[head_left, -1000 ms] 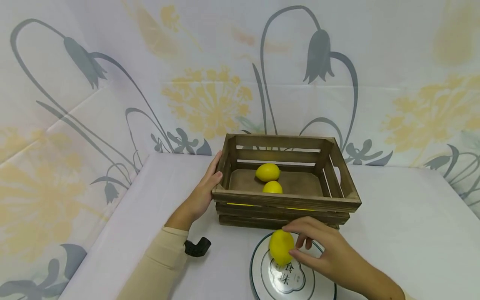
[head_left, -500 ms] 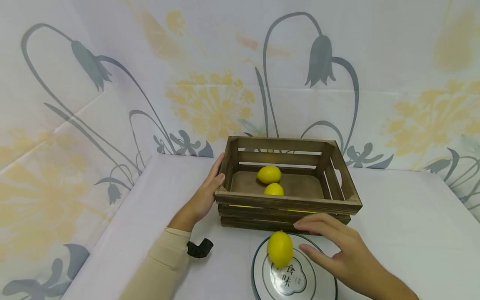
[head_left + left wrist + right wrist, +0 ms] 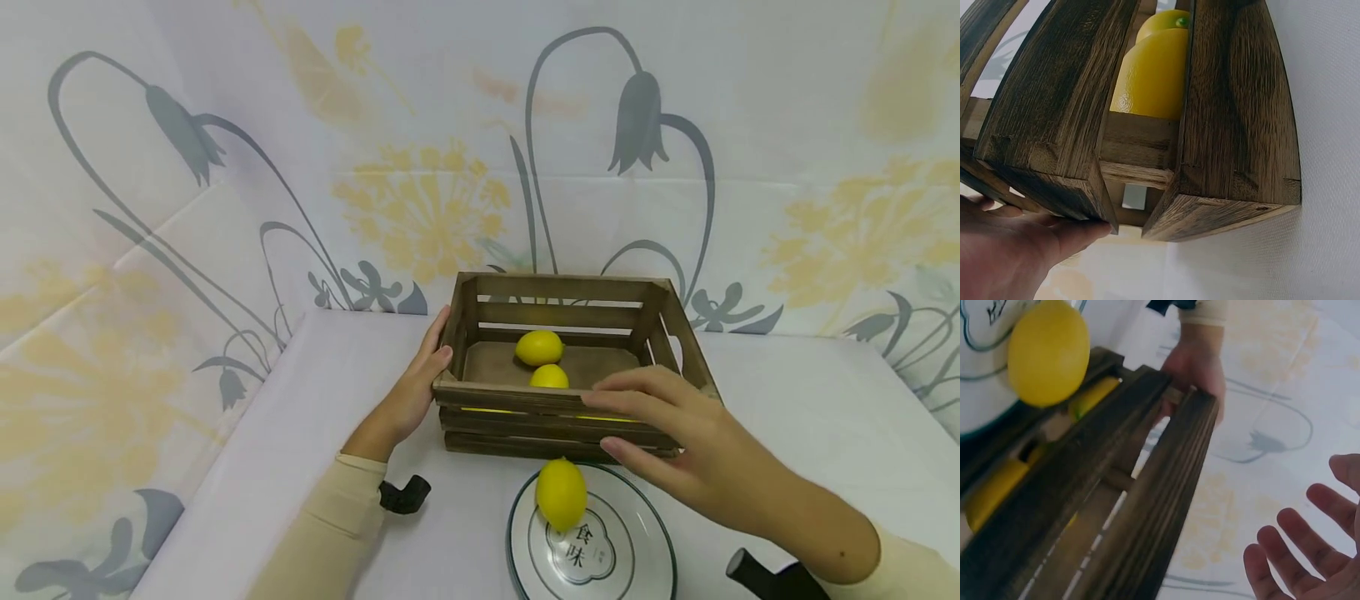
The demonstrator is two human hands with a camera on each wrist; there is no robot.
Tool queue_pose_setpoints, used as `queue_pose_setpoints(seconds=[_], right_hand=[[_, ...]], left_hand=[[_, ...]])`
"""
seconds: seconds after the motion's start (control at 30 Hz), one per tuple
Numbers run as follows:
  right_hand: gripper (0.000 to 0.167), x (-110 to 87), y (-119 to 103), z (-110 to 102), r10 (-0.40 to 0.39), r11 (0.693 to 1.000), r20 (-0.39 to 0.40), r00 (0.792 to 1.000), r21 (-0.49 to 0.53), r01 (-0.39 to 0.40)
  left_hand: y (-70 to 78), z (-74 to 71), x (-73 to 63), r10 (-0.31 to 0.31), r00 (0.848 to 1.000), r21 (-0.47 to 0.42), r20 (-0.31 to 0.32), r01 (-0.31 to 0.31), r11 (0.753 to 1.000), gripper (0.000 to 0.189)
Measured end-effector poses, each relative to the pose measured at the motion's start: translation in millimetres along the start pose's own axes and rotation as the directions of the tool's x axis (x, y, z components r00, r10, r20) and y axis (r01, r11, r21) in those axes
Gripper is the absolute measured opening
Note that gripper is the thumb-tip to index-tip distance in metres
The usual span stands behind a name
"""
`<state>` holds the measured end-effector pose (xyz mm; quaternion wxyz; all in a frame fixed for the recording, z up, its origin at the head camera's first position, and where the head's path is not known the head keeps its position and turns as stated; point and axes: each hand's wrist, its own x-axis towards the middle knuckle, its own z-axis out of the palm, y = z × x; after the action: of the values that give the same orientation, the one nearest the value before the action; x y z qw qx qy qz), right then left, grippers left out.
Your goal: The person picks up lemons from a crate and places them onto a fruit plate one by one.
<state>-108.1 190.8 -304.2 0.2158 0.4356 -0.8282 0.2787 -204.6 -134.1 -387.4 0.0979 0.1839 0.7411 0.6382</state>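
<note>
A brown slatted wooden crate stands on the white cloth. Two yellow lemons show over its front edge, a rear lemon and a front lemon; more yellow shows between the slats. My left hand rests against the crate's left end with extended fingers, also seen as the left hand in its wrist view. In front of the crate, another lemon sits on a white plate with a dark rim. My right hand hovers at the crate's front right, fingers spread and holding nothing.
A patterned cloth backdrop with grey and yellow flowers hangs behind the crate. Black pieces of the wrist gear, a left one and a right one, stick out beside my wrists.
My right hand has let go of the lemon on the plate and moved up and right to the crate's front edge, fingers spreading. My left hand stays against the crate.
</note>
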Motion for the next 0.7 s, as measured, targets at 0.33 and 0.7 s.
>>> queue_pose_setpoints(seconds=[0.33,0.7], right_hand=[[0.034,42.8,13,-24,-0.044,0.999,0.018,0.999,-0.019,0.045],[0.042,80.6,28,-38,0.043,0.995,0.082,0.996,-0.091,-0.036]], left_hand=[[-2.1,2.4,-0.4,0.006,0.999,0.016,-0.052,-0.006,1.000,0.056],[0.9,12.2,2.2,0.053,0.993,-0.046,-0.101,-0.058,0.997,0.055]])
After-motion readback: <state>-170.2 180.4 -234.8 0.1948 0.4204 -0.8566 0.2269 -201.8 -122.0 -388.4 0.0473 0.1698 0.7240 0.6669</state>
